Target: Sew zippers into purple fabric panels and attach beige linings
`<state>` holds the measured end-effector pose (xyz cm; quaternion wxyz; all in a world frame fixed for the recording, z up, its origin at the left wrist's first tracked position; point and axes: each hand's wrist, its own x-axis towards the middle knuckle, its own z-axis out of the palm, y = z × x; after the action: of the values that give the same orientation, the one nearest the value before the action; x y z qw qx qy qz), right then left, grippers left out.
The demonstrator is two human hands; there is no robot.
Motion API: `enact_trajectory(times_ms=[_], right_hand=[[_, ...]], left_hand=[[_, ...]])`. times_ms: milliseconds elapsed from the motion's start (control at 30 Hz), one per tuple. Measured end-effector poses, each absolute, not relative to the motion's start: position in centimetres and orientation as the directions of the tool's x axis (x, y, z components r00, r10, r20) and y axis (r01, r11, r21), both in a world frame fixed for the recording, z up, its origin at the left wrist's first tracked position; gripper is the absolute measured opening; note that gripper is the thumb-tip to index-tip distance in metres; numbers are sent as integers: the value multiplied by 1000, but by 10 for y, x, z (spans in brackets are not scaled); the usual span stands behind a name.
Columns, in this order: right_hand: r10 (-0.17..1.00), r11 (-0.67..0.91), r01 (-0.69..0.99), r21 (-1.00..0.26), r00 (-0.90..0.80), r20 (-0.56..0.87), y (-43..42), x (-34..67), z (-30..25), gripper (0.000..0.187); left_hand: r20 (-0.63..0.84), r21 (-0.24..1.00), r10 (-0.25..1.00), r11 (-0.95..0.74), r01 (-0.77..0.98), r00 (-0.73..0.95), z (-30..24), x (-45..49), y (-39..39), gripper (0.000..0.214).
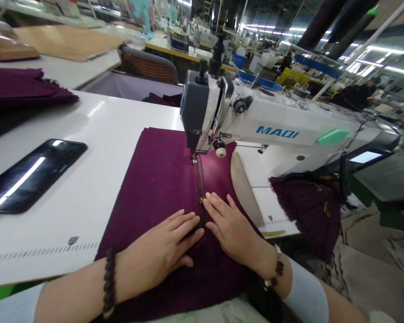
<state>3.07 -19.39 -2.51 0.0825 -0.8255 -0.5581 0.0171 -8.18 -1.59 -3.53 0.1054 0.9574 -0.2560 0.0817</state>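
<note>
A purple fabric panel lies flat on the white sewing table, its upper part under the presser foot of a sewing machine. Down the panel from the foot runs a zipper with a small gold slider. My left hand rests on the cloth left of the zipper, fingers stretched out. On the other side my right hand lies with fingers extended, its fingertips touching the cloth beside the slider. Neither hand grips anything.
A black phone lies on the table at left, below a stack of purple fabric. Purple pieces with gold zipper pulls lie at the right, near beige cloth. A chair stands behind the table.
</note>
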Motion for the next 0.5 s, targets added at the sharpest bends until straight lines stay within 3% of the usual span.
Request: enact_trajectory(times_ms=[500], right_hand=[[916,-390,915,-101,397,63,-178,48,-24,43]], left_hand=[[199,151,-465,-855,-496,863,-35,-62,-5,42]])
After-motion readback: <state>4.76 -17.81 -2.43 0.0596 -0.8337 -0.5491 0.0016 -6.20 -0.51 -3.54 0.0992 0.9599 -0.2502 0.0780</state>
